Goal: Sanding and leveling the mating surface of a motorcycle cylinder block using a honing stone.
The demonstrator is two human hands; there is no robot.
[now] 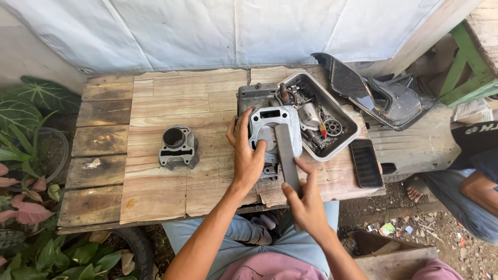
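My left hand (248, 155) grips the left side of a grey metal engine cylinder block (282, 121) standing on the wooden table (155, 192), thumb reaching into its bore. My right hand (307, 199) holds the near end of a flat dark metal file (287, 157), which lies across the block's top face. A second, darker cylinder block (178, 147) stands alone on the table to the left, away from both hands.
A grey metal tray (346, 118) of small engine parts and a red-tipped brush sits just right of the block. A black phone (366, 163) lies at the table's right edge. A black plastic fairing (384, 96) and another person's leg (474, 189) are at right; plants at left.
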